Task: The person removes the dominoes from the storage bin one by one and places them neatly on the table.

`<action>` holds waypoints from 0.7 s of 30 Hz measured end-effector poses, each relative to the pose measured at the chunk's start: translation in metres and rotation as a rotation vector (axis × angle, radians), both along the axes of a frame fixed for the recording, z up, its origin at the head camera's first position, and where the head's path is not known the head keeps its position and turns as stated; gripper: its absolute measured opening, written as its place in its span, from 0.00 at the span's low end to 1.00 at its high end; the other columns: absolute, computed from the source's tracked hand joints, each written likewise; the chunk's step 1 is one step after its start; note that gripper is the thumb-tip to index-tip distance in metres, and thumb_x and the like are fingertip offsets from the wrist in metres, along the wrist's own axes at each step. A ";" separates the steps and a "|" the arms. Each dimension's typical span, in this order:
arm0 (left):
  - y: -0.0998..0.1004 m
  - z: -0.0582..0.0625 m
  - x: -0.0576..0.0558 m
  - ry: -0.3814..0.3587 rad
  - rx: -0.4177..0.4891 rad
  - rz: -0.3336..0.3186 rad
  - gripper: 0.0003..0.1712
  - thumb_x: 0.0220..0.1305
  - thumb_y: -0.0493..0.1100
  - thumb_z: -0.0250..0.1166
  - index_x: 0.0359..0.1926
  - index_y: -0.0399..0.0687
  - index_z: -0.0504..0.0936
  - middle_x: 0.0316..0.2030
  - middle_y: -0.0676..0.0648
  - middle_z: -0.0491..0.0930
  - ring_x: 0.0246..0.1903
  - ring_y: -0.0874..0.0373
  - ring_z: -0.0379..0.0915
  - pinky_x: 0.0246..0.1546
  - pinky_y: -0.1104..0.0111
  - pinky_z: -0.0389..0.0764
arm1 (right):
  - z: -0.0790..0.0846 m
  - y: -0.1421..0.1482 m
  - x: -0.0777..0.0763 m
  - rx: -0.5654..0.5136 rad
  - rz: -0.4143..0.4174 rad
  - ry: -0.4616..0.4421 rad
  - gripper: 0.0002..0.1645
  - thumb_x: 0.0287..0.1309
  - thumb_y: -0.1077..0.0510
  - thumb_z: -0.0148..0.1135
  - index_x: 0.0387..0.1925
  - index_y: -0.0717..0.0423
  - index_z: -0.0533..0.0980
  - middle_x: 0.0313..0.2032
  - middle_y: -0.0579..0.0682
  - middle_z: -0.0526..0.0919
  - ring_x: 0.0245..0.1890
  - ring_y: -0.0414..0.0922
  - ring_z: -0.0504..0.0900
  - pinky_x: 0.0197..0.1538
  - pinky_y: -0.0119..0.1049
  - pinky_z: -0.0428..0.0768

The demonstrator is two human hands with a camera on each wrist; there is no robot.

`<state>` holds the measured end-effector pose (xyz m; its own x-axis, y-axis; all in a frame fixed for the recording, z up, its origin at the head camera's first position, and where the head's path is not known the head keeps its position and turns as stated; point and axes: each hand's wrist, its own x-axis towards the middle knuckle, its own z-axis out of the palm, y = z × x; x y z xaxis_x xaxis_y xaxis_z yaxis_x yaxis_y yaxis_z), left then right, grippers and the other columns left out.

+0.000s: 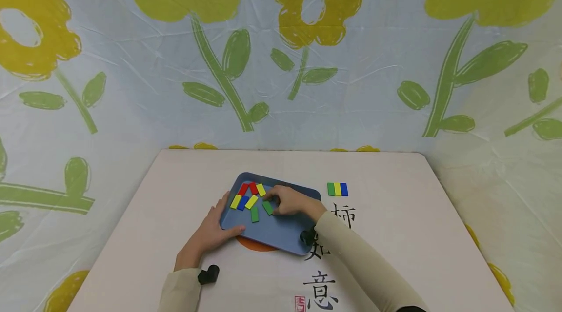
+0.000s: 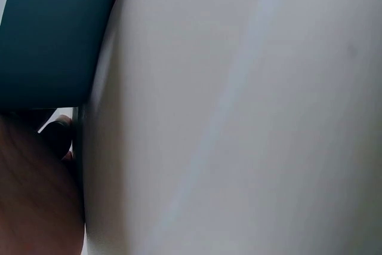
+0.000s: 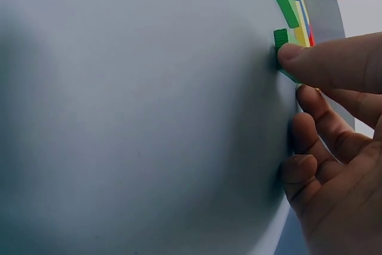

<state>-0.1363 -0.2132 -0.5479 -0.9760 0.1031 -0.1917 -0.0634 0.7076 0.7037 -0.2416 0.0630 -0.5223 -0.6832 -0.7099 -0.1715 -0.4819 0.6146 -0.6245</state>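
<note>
Flower-print backdrop (image 1: 360,83), pale table (image 1: 395,234), blue tray (image 1: 281,234) on it. Right hand (image 1: 291,201) over tray: thumb and index pinch a green block (image 1: 268,208) in it. Second green block (image 1: 254,215) just beside; red blocks (image 1: 243,189), yellow blocks (image 1: 251,202), blue block (image 1: 243,203) near, same tray. Left hand (image 1: 212,231) at tray's left side, fingers extended, thumb spread. Three-block row (image 1: 337,189) on table, right of tray.

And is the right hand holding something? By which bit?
The right hand pinches a small, green, rectangular block; exactly which edges it grips is hidden.
</note>
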 end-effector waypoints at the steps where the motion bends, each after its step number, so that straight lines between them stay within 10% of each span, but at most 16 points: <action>1: 0.000 0.000 0.000 0.001 0.000 -0.001 0.67 0.54 0.72 0.71 0.84 0.65 0.40 0.82 0.40 0.46 0.79 0.28 0.35 0.72 0.29 0.50 | 0.001 0.000 0.000 0.000 0.000 0.002 0.27 0.58 0.59 0.73 0.61 0.49 0.82 0.48 0.46 0.78 0.41 0.41 0.73 0.44 0.32 0.76; 21: -0.001 -0.005 -0.001 0.012 0.001 -0.004 0.68 0.53 0.74 0.70 0.84 0.66 0.39 0.82 0.38 0.46 0.79 0.27 0.36 0.72 0.29 0.51 | 0.032 0.017 -0.006 -0.086 -0.071 0.049 0.25 0.57 0.62 0.72 0.58 0.55 0.82 0.54 0.53 0.79 0.43 0.45 0.75 0.47 0.39 0.79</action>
